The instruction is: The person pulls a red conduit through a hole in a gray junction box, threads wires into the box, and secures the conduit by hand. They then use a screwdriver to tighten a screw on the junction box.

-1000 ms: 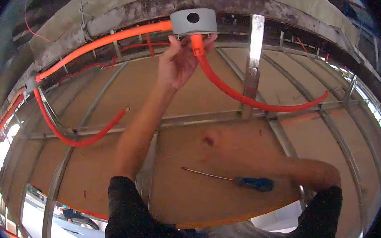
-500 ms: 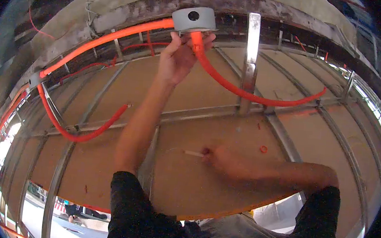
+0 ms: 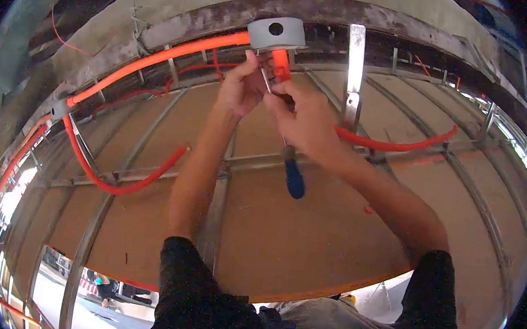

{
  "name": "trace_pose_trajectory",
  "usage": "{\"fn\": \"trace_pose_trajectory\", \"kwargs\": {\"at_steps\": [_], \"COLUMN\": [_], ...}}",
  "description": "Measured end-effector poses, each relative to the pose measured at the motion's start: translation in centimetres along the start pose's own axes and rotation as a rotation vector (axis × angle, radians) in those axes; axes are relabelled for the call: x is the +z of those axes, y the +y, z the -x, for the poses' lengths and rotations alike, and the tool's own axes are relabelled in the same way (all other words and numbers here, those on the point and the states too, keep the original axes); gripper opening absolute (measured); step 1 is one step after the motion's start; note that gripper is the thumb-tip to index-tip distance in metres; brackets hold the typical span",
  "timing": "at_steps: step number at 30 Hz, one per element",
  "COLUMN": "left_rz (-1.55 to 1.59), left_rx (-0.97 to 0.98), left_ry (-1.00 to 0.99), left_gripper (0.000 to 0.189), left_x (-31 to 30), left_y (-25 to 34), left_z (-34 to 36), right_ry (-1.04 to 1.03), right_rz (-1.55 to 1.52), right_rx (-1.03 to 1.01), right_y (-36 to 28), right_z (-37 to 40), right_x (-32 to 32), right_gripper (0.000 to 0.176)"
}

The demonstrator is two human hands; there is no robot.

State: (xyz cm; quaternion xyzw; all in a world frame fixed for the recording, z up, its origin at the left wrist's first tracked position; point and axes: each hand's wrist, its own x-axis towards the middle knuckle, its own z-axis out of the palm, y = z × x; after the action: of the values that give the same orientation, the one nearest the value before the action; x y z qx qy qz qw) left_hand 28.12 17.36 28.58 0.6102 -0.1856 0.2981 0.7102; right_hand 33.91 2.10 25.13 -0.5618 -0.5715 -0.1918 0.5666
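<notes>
- Evidently, the small box (image 3: 60, 109) at far left joined the orange pipe (image 3: 166, 56) to the beam; a red hose (image 3: 114, 188) hung in a curve below it.
- The left hand (image 3: 242, 87) reached up beneath the larger box (image 3: 276, 34), thumb raised, fingers curled near its underside, probably to steady something there. Whether they pinched a small part, I could not tell.
- The box sat against the beam (image 3: 333, 11), its round hole facing out, the pipe entering its left side and the orange connector (image 3: 280, 62) pointing down from it.
- The screwdriver (image 3: 295, 176) slanted up, tip near the left fingertips just under the box, blue handle hanging free below.
- The right hand (image 3: 296, 114) was closed around the metal shaft, not the handle, likely for finer aim in that tight spot.
- The right-hand hose (image 3: 397, 146) emerged from behind the right forearm and ran past the metal post (image 3: 355, 60).
- Against half a second earlier, the right hand had risen from over the board (image 3: 320, 232) to the box. The left hand had stayed underneath, but its fingers, once on both sides of the connector, were gathered to its left. The screwdriver had become plainly visible.
</notes>
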Motion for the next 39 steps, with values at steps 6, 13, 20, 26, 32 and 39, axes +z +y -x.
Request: {"fn": "trace_pose_trajectory", "kwargs": {"at_steps": [6,13,20,26,32,39], "left_rz": [0.057,0.037,-0.004,-0.008,-0.029,-0.052], "left_rx": [-0.054,-0.019,-0.01,-0.041,-0.083,-0.082], "left_ry": [-0.011,-0.026,-0.001,-0.018,-0.019,0.057], "left_gripper": [0.059,0.059,0.061,0.063,0.064,0.06], "left_x": [-1.6,-1.2,-0.8,-1.8,-1.9,-1.5], "left_y": [-0.6,-0.3,-0.2,-0.5,-0.3,-0.2], "left_z": [-0.8,-0.6,-0.5,-0.6,-0.4,-0.1], "right_ry": [0.024,-0.019,-0.003,-0.018,-0.21,-0.257], "right_rz": [-0.012,0.005,-0.136,-0.119,-0.292,-0.63], "right_rx": [0.0,-0.018,0.079,0.068,0.281,0.503], "right_y": [0.4,1.0,0.7,0.7,0.2,-0.1], "right_z": [-1.4,-1.6,-1.5,-1.7,-1.8,-1.6], "right_x": [0.6,0.6,0.8,0.8,0.6,0.9], "right_gripper": [0.022,0.024,0.02,0.021,0.023,0.026]}}
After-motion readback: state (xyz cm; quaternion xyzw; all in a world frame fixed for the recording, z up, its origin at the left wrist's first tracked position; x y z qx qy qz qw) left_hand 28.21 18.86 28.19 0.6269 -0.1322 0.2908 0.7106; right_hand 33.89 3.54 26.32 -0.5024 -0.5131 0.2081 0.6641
